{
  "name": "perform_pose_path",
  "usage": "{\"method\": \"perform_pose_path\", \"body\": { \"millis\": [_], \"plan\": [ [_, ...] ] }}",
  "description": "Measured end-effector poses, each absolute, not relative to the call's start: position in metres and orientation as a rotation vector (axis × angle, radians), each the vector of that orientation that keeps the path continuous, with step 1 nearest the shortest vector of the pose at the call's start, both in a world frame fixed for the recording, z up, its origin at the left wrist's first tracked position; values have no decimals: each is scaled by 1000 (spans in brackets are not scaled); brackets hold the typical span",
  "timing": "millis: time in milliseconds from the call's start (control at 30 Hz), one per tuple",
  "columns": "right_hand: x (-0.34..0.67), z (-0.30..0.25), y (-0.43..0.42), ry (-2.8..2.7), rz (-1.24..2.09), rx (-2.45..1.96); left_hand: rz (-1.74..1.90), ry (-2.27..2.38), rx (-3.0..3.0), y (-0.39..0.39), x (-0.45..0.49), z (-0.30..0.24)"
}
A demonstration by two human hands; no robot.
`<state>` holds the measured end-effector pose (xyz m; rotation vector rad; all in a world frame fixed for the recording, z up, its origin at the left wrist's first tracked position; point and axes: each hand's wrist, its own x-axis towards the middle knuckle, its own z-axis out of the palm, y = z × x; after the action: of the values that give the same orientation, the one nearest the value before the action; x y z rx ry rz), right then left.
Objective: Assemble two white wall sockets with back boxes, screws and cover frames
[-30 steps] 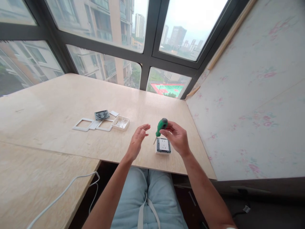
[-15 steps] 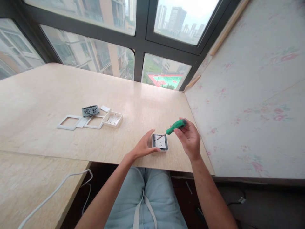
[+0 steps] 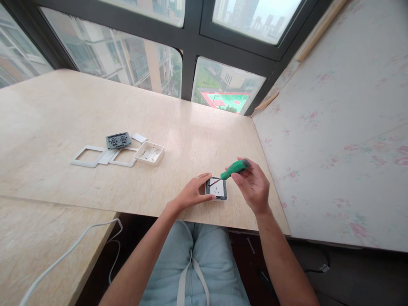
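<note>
A wall socket (image 3: 217, 188) with a white face and dark grey frame sits in a white box on the table. My left hand (image 3: 195, 190) grips it from the left, thumb along the near edge and fingers at the far edge. In my right hand (image 3: 253, 183) is a green-handled screwdriver (image 3: 235, 168), slanting down to the left. Its tip reaches the left side of the socket's frame; whether it sits in a screw there is too small to tell.
Left on the table (image 3: 178, 127) lie a white mounting box (image 3: 149, 153), a dark grey switch module (image 3: 118, 140), white cover frames (image 3: 88, 156) and small white plates (image 3: 139, 137). A white cable (image 3: 68, 250) crosses the lower left. A papered wall (image 3: 334, 161) bounds the right.
The screwdriver's tip has moved slightly left and down to the frame's left side. My left fingers have drawn closer around the socket. The camera view has tilted down a little.
</note>
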<state>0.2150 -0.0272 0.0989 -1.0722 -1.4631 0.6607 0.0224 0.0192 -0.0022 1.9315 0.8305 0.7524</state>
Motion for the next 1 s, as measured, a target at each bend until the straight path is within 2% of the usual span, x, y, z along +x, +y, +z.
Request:
{"method": "perform_pose_path", "body": {
  "millis": [1000],
  "plan": [
    [220,92,-23,-1485,603,-1107,748,870,2005,14,23,0]
  ]
}}
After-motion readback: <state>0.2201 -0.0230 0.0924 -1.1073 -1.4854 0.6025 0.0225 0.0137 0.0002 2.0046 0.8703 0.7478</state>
